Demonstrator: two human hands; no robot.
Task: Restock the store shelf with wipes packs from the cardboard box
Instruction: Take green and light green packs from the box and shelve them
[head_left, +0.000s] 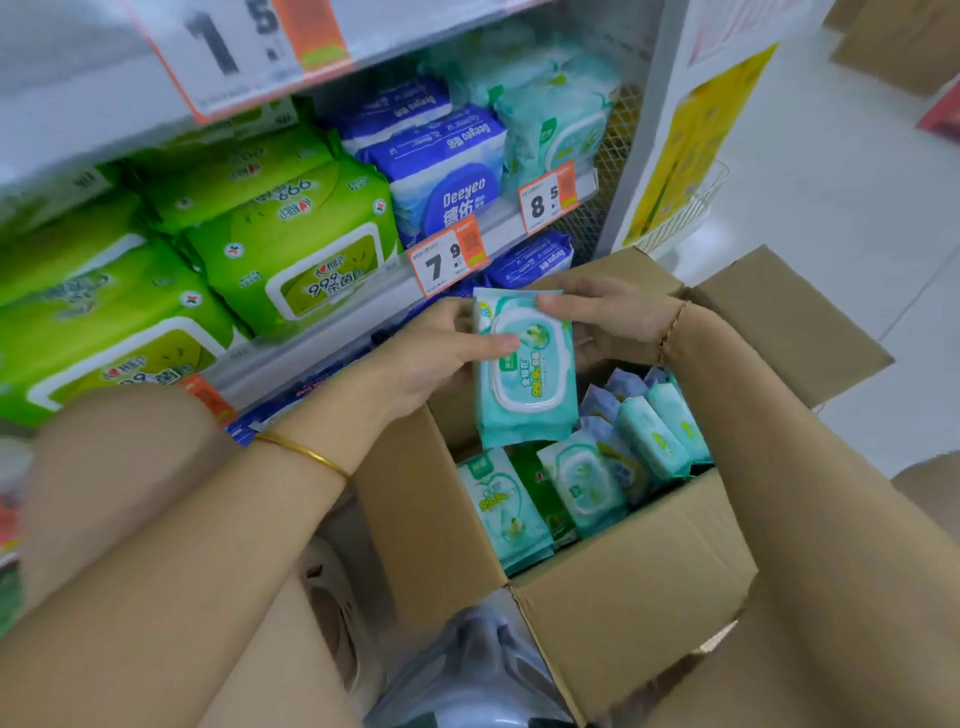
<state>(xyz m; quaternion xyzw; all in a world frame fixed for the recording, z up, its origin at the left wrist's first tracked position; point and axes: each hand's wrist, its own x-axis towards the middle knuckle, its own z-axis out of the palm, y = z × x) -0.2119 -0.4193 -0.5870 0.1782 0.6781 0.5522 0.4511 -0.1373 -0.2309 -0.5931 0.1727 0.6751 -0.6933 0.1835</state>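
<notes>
Inspector: Nearest the lens, your left forearm (234, 519) and right forearm (821, 467) reach forward over the cardboard box (623, 597). Largest item noted is the shelf (358, 312). Its middle tier carries green packs (291, 249), blue packs (441, 171) and, far right above the 8.5 price tag (548, 195), teal packs (556, 130) coloured like yours.

Operator: And the box?

Inspector: Open, flaps spread, just beside the lower shelf. More wipes packs (587, 488) stand and lie inside, so I judge the restocking well short of done.

Operator: The one I'm holding?

Inspector: One held pack (524, 374), teal, is up above the box with its lid face toward you, between both grips. Your left grip (431, 353) is clamped on its left edge, thumb laid across the front beside the lid. Your right grip (608, 317) pinches the top right corner. Both are closed on the pack and neither is free.

Operator: How will it handle?

Inspector: My judgement: light, a soft film pouch that gives under a squeeze, with a surface likely slick. The flip lid is its only stiff part. Hold it by the side edges, as you do now, and keep your thumbs off the lid so it does not pop open.
</notes>
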